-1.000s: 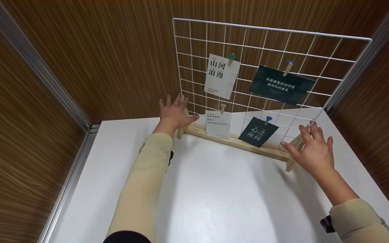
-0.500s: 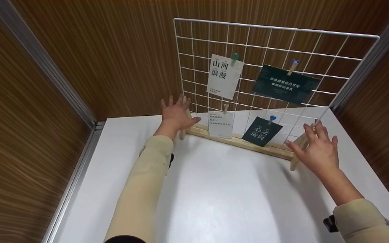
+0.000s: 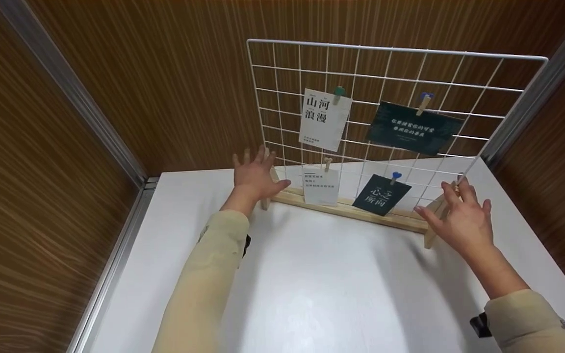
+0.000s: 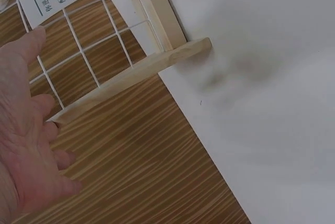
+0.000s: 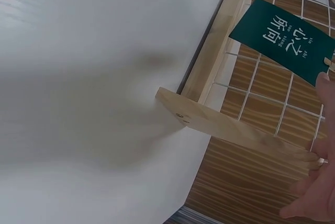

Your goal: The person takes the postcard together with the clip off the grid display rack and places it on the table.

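In the head view a white wire grid rack (image 3: 395,49) stands upright in a pale wooden base (image 3: 351,211). Clipped to it are two white cards (image 3: 325,119) and two dark green cards (image 3: 414,128), held by small wooden clothespins (image 3: 424,105). My left hand (image 3: 254,179), fingers spread, touches the rack's left wooden upright (image 4: 123,81); its fingertips are at the upright's upper end and the thumb lies in front of the grid. At the right end, my right hand (image 3: 464,220) rests with its fingertips at the tip of the right wooden upright (image 5: 230,130), thumb near the lower green card.
The rack stands on a white tabletop (image 3: 321,284), near its back edge. Brown wood-grain panels (image 3: 165,73) rise behind and at both sides, with metal corner strips (image 3: 74,93) between them.
The rack's left end has shifted slightly toward me, and my left hand has moved along with it. The right end and right hand have hardly moved. The head view has shifted a little.
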Demonstrator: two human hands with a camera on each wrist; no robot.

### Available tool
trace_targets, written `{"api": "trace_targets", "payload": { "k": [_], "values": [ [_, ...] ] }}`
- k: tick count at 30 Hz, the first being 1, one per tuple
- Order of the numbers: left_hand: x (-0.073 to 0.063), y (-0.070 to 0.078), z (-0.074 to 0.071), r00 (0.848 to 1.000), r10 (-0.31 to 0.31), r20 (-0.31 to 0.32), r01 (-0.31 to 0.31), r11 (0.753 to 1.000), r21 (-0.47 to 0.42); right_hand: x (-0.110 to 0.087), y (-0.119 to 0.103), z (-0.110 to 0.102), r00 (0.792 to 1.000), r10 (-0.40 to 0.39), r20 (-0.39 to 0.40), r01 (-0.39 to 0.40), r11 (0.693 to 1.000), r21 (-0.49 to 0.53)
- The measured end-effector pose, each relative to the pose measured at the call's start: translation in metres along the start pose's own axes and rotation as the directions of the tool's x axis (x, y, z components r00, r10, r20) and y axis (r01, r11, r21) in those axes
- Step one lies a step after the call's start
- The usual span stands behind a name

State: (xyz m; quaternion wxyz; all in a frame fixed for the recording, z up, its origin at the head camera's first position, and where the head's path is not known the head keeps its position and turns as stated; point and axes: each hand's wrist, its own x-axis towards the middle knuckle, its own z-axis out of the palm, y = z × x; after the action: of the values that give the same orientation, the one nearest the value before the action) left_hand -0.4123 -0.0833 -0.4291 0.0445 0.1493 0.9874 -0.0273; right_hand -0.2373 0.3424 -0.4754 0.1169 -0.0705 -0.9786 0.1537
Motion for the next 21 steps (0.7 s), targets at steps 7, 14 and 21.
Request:
{"api": "trace_targets", "payload": {
  "k": [7,14,21],
  "values": [
    [0.004,0.000,0.001,0.999,0.032,-0.015,-0.032,0.999,0.019,0.001,0.000,-0.002,0.999,0.038,0.024,-0.039,0.999,0.006],
    [0.005,0.001,0.007,0.998,0.047,-0.036,-0.046,0.999,0.021,0.001,-0.003,-0.002,0.998,0.059,0.008,-0.059,0.998,0.007],
    [0.000,-0.008,0.010,0.995,0.071,-0.072,-0.070,0.997,0.012,0.000,-0.012,0.000,0.998,0.066,-0.011,-0.066,0.998,0.015]
  ]
}}
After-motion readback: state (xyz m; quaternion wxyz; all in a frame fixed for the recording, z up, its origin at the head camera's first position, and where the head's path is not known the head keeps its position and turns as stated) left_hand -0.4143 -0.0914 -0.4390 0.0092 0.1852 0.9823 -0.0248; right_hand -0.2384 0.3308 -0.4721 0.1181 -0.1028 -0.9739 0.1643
